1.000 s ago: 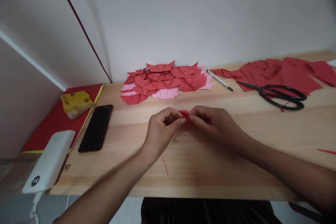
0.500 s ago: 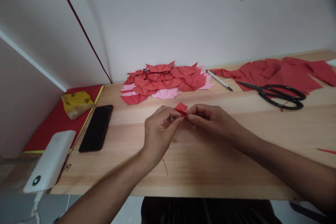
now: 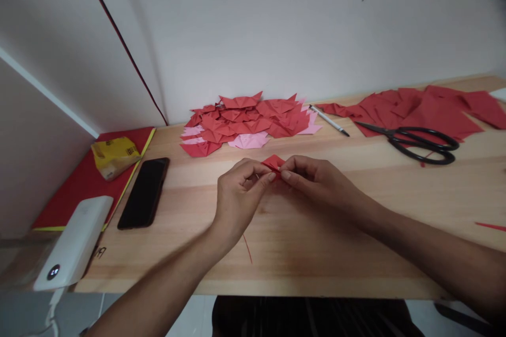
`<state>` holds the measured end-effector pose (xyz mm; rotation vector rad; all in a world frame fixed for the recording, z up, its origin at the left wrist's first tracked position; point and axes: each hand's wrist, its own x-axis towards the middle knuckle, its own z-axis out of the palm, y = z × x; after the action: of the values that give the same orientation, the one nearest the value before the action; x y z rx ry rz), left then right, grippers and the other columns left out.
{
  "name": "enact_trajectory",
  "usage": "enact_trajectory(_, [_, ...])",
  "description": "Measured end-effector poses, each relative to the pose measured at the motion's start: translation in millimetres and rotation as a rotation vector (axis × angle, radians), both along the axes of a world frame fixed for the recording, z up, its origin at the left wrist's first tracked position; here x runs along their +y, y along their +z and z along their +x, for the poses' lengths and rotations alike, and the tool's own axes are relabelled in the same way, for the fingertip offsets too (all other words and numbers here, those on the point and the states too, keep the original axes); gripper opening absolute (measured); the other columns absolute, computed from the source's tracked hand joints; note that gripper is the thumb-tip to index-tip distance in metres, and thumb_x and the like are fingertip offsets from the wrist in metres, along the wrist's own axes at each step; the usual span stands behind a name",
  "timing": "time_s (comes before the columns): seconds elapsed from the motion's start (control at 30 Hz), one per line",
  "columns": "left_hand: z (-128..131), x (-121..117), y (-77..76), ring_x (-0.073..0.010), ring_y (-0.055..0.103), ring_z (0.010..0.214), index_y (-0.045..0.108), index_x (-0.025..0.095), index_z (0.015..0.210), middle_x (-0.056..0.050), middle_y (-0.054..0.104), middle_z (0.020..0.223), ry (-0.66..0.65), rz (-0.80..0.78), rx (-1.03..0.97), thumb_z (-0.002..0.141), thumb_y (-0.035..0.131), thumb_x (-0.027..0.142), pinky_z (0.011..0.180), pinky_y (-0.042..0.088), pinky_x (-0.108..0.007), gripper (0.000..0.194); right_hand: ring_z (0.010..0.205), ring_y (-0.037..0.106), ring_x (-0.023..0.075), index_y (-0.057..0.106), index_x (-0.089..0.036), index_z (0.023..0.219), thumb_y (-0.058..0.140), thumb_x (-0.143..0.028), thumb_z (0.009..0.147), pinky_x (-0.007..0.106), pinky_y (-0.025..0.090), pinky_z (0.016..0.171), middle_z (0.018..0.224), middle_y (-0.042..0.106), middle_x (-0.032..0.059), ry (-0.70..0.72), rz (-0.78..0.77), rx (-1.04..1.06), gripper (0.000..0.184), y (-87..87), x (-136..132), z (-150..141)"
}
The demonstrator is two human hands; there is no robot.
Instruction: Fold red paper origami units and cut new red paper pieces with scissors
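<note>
Between my two hands is a small folded piece of red paper [image 3: 274, 161], held just above the wooden table [image 3: 190, 253]. My left hand [image 3: 241, 195] pinches its left side between thumb and forefinger. On the other side, my right hand [image 3: 316, 176] pinches it the same way, the fingertips of both hands almost touching. Fingers cover much of the lower part of the paper. Behind the hands lies a pile of folded red and pink paper pieces [image 3: 245, 121], several with pointed ends, against the wall.
Black-handled scissors [image 3: 422, 142] rest by a heap of red paper [image 3: 427, 108] at the right. A pen [image 3: 329, 120] lies left of them. At the left are a phone [image 3: 144, 193], a white power bank [image 3: 75, 242], and a yellow packet [image 3: 115, 157] on a red folder [image 3: 67, 195].
The red paper's visible part has changed from an upright flap to a lower, wider peak between the fingertips. Both hands stay in nearly the same place.
</note>
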<state>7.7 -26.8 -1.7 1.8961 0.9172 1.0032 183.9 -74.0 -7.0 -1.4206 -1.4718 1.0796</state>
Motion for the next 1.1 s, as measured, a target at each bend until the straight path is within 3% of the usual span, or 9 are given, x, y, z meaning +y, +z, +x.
enact_trajectory(0.23, [0.8,0.4,0.8,-0.0131,0.06,0.075,0.07,0.018,0.075,-0.001,0.066,0.078,0.014,-0.044,-0.055,0.08,0.068,0.021,0.069,0.047,-0.026,0.005,0.057,0.041,0.0092,0.059,-0.018,0.084,0.053,-0.035,0.089,0.023,0.029,0.049,0.067,0.05,-0.0031,0.027,-0.064,0.087,0.018,0.7,0.2,-0.6])
enact_trajectory(0.5, [0.2,7.6,-1.7,-0.0127,0.059,0.071,0.071,0.017,0.075,-0.002,0.067,0.077,-0.04,-0.207,-0.055,0.08,0.067,0.023,0.064,0.045,-0.025,0.008,0.067,0.05,0.0116,0.062,-0.018,0.083,0.056,-0.031,0.086,0.024,0.037,0.059,0.075,0.058,-0.0012,0.02,-0.053,0.08,0.015,-0.2,0.6,-2.0])
enact_trajectory(0.8, [1.4,5.3,-1.6,-0.0124,0.06,0.075,0.069,0.018,0.077,-0.001,0.064,0.081,-0.057,-0.031,0.008,0.077,0.067,0.013,0.066,0.046,-0.024,0.005,0.067,0.051,0.0114,0.061,-0.018,0.086,0.059,-0.031,0.082,0.024,0.038,0.058,0.078,0.058,-0.0004,0.071,-0.14,0.157,0.014,0.8,2.7,2.0])
enact_trajectory(1.1, [1.4,2.2,0.1,-0.0119,0.057,0.073,0.065,0.018,0.076,0.0,0.062,0.077,-0.07,0.061,0.07,0.078,0.065,0.01,0.066,0.044,-0.024,0.008,0.057,0.046,0.0092,0.061,-0.018,0.082,0.06,-0.033,0.082,0.023,0.034,0.053,0.065,0.055,-0.004,0.023,-0.187,0.192,0.015,2.3,3.9,1.7])
